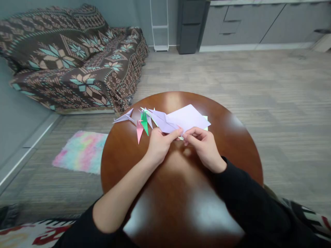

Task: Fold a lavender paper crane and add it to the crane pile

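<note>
A partly folded piece of lavender origami paper [163,121] is held above the table in my left hand [161,139], the thumb pressed on its lower right end. My right hand [200,144] is closed in a pinch at that same end, fingertips close to the left thumb. The paper's tip there is largely covered by the fingers. Behind both hands lies a flat lavender sheet [190,117], with pale green paper [206,119] showing under its edge. To the left sit folded paper figures: a lavender one [124,117], a green one [144,122] and a pink one [139,130].
Everything rests on a round brown wooden table [222,137] with a glossy top. Beyond it stand a sofa with a patterned cover [85,65], a dark cabinet [190,27] and grey cupboards [243,26]. A fluffy multicoloured mat [81,151] lies on the floor at left.
</note>
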{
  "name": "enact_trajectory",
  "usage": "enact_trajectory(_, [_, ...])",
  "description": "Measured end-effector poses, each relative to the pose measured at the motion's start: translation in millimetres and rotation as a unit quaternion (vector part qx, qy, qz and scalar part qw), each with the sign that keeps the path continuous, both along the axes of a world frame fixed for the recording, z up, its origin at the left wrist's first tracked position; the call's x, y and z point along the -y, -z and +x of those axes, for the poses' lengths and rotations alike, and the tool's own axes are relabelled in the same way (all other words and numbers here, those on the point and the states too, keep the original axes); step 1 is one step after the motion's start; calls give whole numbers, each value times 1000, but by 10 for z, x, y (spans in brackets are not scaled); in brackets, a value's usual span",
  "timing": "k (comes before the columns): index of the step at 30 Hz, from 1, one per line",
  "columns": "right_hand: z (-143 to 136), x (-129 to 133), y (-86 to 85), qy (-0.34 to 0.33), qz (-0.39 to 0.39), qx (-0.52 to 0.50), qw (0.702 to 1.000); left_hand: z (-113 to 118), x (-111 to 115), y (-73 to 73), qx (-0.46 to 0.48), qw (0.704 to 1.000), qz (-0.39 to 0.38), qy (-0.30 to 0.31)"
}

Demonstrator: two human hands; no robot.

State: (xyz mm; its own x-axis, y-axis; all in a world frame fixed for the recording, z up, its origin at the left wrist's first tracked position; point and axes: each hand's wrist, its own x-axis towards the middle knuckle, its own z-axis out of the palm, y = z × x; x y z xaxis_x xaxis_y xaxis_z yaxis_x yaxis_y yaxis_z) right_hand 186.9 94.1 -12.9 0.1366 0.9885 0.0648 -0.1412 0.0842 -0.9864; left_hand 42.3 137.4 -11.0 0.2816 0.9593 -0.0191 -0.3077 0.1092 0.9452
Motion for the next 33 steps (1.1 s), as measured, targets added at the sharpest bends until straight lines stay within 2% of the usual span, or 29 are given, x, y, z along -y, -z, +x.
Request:
enact_trajectory(6, [5, 1, 22, 4, -18, -20, 1000, -5, -38, -18, 8, 998, 1, -67])
enact_trajectory(12, [18, -6, 22, -37, -34, -77, 996, -12, -26, -34, -24, 999, 19, -30])
enact_trajectory(16, [26, 4, 52, -47, -17, -64, 997, -15, -17, -32, -45, 998, 26, -25])
enact_trajectory(21, [18, 7, 53, -25, -15, -46, 999, -3, -4, -29, -35, 999, 1, -36])
enact_trajectory(28, [-12, 9, 16, 12, -3, -22, 1000, 28, 38, -39, -7, 1000, -3, 1])
enact_trajectory(33, [7, 16, 40, 27, -16, -55, 998, 2, -21, -112, 67, 993, -25, -96])
